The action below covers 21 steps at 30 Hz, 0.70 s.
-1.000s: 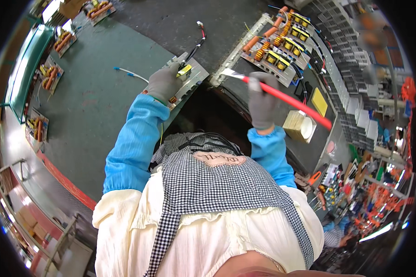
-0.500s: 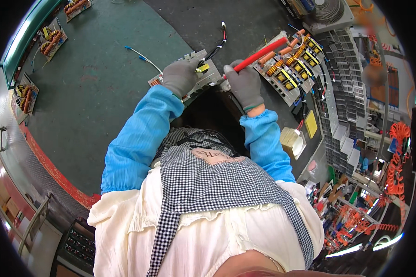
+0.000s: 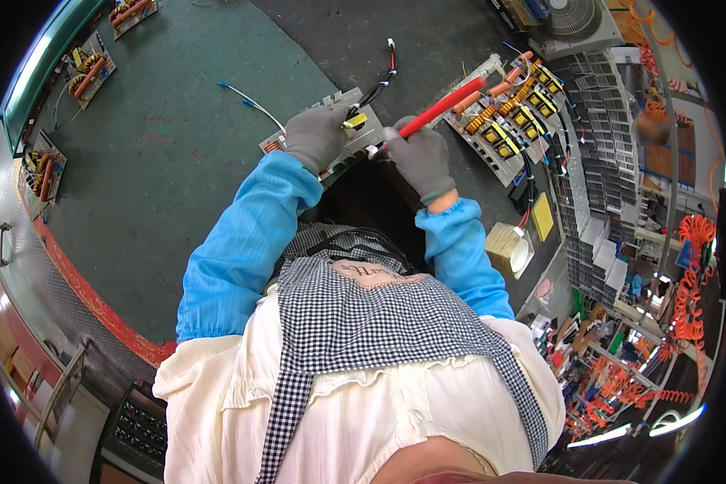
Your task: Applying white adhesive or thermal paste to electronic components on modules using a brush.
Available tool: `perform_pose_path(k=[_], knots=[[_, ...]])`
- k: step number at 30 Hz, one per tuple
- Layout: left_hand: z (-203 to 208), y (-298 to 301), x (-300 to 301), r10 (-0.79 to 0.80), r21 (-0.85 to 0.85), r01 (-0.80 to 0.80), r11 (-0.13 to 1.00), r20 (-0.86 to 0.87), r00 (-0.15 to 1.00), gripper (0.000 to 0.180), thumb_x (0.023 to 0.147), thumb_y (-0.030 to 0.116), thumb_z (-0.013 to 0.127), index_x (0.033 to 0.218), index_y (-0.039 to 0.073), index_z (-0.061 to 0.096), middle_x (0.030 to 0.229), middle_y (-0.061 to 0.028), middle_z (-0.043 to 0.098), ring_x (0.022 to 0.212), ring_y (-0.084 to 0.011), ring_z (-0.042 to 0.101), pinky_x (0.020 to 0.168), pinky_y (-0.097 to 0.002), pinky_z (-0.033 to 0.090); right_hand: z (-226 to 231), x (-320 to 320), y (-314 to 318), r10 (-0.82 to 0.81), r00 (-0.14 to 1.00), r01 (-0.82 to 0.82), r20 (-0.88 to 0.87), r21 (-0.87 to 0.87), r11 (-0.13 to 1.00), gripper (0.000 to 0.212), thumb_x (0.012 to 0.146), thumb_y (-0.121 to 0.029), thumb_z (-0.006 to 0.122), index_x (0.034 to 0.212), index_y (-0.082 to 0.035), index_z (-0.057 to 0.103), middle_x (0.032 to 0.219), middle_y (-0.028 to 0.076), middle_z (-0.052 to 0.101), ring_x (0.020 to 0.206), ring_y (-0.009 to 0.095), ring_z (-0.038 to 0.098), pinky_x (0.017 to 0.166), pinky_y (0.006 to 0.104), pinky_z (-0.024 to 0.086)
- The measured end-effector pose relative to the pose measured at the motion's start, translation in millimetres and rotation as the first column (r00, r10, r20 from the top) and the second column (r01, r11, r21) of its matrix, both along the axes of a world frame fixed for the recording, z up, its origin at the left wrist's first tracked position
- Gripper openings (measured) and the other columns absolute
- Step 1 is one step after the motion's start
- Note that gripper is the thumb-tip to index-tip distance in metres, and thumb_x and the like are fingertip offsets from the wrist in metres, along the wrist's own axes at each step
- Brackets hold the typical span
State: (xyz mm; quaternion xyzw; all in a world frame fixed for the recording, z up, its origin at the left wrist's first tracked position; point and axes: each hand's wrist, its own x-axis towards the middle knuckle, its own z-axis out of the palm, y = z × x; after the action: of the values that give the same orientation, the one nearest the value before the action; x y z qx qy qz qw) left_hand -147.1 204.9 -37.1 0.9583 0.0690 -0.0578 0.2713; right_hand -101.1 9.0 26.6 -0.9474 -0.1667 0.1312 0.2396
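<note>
A circuit board [image 3: 369, 133] lies tilted at the near edge of the bench. My left hand [image 3: 315, 135], in a grey glove, is closed on it, its fingertips hidden behind the hand. Beside a yellow part on the board, a dark cable bundle [image 3: 377, 89] runs to a white connector; a white wire [image 3: 254, 105] with blue ends lies to the left. My gloved right hand [image 3: 421, 157] is closed around a long red stick-like tool [image 3: 444, 106]. Its upper end points up and right, and its lower end is near the board's right edge, where a small white piece shows.
At right stand several boards [image 3: 504, 121] with copper coils and yellow-black parts. A yellow pad [image 3: 543, 218] and an open roll [image 3: 515, 250] lie nearer. Stacked grey metal parts [image 3: 609, 153] and a fan [image 3: 573, 20] are farther right. More boards [image 3: 44, 173] line the left edge.
My right hand has shifted slightly left and down, and the red tool has come with it toward the board. My left hand and the board stay nearly still.
</note>
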Motion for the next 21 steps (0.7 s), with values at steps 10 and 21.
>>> perform_pose_path(k=[10,21], knots=[[-6.0,2.7,0.8,0.004,-0.006,-0.004,1.0,0.049,0.999,0.03,0.094,0.03,0.069,0.12,0.016,0.071,0.107,-0.0097,0.076,0.104,-0.0325,0.072,0.088,-0.0455,0.057,3.8,-17.8,6.9,0.001,1.0,-0.002,0.018,0.057,0.998,0.033,0.094,-0.041,0.068,0.097,-0.009,0.073,0.084,0.015,0.073,0.087,0.035,0.073,0.08,0.0455,0.055],[-8.0,3.9,2.9,0.013,0.019,-0.012,1.0,-0.035,0.999,0.041,0.093,0.036,0.07,0.133,0.024,0.068,0.11,-0.0088,0.074,0.107,-0.0301,0.071,0.087,-0.0442,0.057,-11.4,-23.4,1.6,-0.045,0.997,0.029,0.07,0.212,0.977,0.03,0.094,-0.038,0.069,0.096,-0.008,0.072,0.082,0.015,0.073,0.082,0.035,0.073,0.073,0.0443,0.056]])
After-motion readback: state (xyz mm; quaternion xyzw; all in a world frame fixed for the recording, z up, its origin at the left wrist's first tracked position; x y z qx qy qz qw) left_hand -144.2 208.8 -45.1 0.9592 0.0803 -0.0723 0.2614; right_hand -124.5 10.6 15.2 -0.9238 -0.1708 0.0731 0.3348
